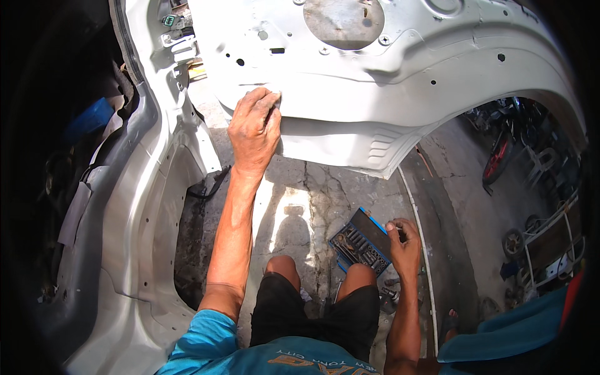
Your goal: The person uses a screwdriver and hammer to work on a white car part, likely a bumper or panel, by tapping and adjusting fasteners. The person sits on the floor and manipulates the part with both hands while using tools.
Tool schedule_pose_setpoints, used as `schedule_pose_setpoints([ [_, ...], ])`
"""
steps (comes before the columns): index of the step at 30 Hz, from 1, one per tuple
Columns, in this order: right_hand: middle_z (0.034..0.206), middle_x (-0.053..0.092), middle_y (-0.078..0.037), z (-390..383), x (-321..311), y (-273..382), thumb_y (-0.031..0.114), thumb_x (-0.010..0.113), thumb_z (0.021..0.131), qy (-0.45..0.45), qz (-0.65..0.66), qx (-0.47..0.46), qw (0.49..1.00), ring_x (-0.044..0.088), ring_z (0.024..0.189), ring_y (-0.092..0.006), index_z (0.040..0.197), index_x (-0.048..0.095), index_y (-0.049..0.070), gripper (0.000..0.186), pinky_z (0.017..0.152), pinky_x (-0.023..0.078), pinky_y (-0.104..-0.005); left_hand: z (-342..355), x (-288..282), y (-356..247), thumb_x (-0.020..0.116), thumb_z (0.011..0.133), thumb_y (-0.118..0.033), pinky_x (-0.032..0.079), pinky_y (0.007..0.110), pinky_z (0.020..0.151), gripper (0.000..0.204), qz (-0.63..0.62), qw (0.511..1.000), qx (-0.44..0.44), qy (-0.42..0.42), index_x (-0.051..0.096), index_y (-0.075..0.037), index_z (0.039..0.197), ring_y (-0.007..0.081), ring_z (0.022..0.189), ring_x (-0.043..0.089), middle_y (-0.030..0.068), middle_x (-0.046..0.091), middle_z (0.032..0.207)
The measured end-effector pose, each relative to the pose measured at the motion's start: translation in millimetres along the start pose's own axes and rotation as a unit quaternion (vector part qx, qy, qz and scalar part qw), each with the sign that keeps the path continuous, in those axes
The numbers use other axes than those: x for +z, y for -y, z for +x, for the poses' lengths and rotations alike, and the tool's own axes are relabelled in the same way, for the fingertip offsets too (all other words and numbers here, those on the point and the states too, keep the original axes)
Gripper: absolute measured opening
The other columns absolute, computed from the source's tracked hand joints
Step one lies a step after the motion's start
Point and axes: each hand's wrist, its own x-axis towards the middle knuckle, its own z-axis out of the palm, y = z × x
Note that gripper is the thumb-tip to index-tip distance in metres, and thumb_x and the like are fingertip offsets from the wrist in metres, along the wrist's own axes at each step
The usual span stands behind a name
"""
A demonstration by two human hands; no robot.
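Note:
My left hand (255, 131) reaches up to the lower inner corner of a bare white-grey car door (337, 94). Its fingers are bent and pressed together against the panel; whatever they may pinch is hidden. Low on the right, my right hand (405, 247) hovers near my knee with thumb and fingers curled together. I cannot make out anything between them. Below that hand an opened blue-edged case (357, 240) of sockets and ratchet tools lies on the concrete, partly covered by my knee.
The silver car body frame (134, 219) with its door opening runs along my left. A white pole or hose (420, 244) lies on the floor to the right. Beyond are a wheeled metal frame (544, 240) and other parts. Someone's teal sleeve (506, 331) shows at lower right.

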Motion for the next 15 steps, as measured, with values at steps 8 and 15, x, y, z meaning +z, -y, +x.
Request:
schedule_pose_setpoints([
  [8,0.107,0.069,-0.011,-10.6,-6.7,2.6,0.027,0.071,0.097,0.006,-0.006,0.043,0.999,0.063,0.092,-0.0204,0.104,0.073,-0.003,0.031,0.080,0.049,-0.0326,-2.8,-1.0,3.0,0.074,0.081,0.003,0.059,0.037,0.089,0.028,-0.027,0.999,-0.027,-0.007,0.077,-0.006,0.107,0.0258,0.104,0.071,0.0110,0.075,0.110],
  [15,0.104,0.069,-0.011,-19.8,-5.1,-6.4,0.023,0.075,0.094,-0.020,0.007,0.018,1.000,0.062,0.080,-0.0177,0.104,0.073,-0.003,0.028,0.074,0.048,-0.0311,-4.9,1.0,5.9,0.074,0.088,0.002,0.060,0.033,0.090,0.028,0.012,1.000,0.018,-0.017,0.074,-0.007,0.114,0.0198,0.105,0.073,0.0107,0.076,0.110],
])
